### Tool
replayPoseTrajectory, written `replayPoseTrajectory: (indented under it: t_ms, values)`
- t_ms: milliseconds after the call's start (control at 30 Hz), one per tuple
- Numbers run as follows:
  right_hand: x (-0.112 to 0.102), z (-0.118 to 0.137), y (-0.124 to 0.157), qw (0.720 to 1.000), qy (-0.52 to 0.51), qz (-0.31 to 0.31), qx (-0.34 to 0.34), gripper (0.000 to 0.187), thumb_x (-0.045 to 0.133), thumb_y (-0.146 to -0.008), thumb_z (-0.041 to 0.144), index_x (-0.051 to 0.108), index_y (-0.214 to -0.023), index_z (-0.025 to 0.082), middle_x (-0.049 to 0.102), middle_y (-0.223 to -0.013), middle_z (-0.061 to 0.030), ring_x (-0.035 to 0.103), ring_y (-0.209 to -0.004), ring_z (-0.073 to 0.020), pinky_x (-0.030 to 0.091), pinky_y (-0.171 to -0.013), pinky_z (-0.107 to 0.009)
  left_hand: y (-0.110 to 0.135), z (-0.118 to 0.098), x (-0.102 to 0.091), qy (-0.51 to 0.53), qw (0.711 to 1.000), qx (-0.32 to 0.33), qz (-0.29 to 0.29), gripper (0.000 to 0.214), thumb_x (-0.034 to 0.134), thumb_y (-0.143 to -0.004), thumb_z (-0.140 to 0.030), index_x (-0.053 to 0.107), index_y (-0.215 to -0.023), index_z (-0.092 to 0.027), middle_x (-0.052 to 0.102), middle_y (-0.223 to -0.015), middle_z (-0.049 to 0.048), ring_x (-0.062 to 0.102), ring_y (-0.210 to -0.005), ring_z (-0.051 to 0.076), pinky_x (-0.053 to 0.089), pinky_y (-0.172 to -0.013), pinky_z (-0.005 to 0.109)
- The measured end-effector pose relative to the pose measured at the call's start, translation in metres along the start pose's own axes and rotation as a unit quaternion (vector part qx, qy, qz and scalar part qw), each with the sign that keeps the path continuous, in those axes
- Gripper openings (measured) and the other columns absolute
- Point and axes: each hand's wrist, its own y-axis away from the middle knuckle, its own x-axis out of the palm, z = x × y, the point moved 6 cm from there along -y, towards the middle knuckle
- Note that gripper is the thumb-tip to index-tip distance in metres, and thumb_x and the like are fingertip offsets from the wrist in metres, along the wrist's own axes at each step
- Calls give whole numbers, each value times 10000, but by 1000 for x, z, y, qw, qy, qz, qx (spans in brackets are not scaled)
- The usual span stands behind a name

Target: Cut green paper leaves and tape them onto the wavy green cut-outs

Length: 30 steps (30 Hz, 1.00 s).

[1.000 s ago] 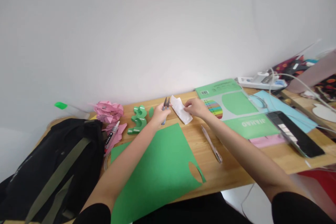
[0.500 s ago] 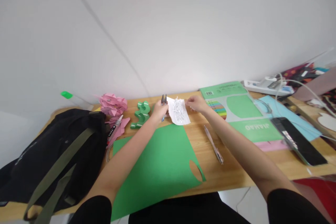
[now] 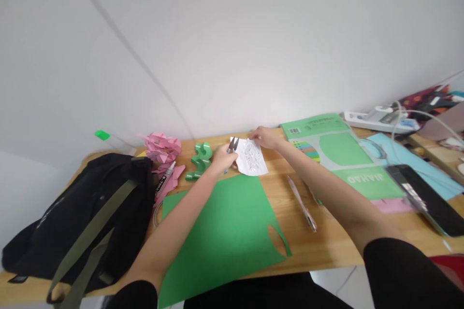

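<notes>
- Head view: nearest me, a green sheet (image 3: 221,236) lies flat on the wooden bench (image 3: 275,176), reaching past its near edge, with an oval cut out close to its right corner.
- At the near left I have a black bag (image 3: 76,212) with an olive strap; the left forearm crosses the sheet beside it.
- Right of the sheet, a slim pen (image 3: 302,205) lies by itself on the wood, and farther right a dark phone (image 3: 429,205) lies at a slant.
- Beyond the sheet, I see the left hand (image 3: 222,158) grasping scissors (image 3: 234,145), the dark blades apart and pointing toward the wall.
- Just right of it is the white paper (image 3: 239,166), lying beyond the green sheet with small white bits (image 3: 252,157) heaped on it.
- The right hand (image 3: 265,137) is at the far edge of that paper, fingers curled down; I cannot tell whether they pinch anything.
- Left of the scissors I make out curled green paper (image 3: 201,160), then a glue tube (image 3: 164,181) and crumpled pink paper (image 3: 163,147).
- To the far right sit a green JIAHAO packet (image 3: 366,181), a light blue sheet (image 3: 433,171) and a white power strip (image 3: 357,118).
- The pale wall (image 3: 232,48) stands behind everything.
</notes>
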Motion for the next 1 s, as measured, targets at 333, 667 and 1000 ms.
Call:
replayPoseTrajectory:
  t_ms: [333,667,1000]
  values:
    - [-3,8,22,996,-55,-54,-54,202,600,-798,116,730,-946,161,689,-1037,-88,639,-936,-192,466,-858,-286,-2,6,2,-18,999,-17,19,304,528,-665,5,623,-931,-106,578,-639,-20,560,-481,91,506,-497,213]
    - [-12,3,29,990,-113,-74,-49,248,566,-790,79,714,-974,154,730,-1037,-62,662,-964,-165,494,-857,-276,-2,7,-9,-177,984,9,-5,324,551,-699,-38,610,-1005,-128,656,-945,82,666,-802,203,557,-722,323]
    - [-18,-25,36,994,-10,-73,81,180,551,-824,141,712,-904,138,735,-930,-84,667,-868,-199,482,-762,-274,22,2,-16,-373,925,-10,-67,656,476,-799,-61,260,-1418,-68,535,-1263,296,594,-1118,340,441,-926,432]
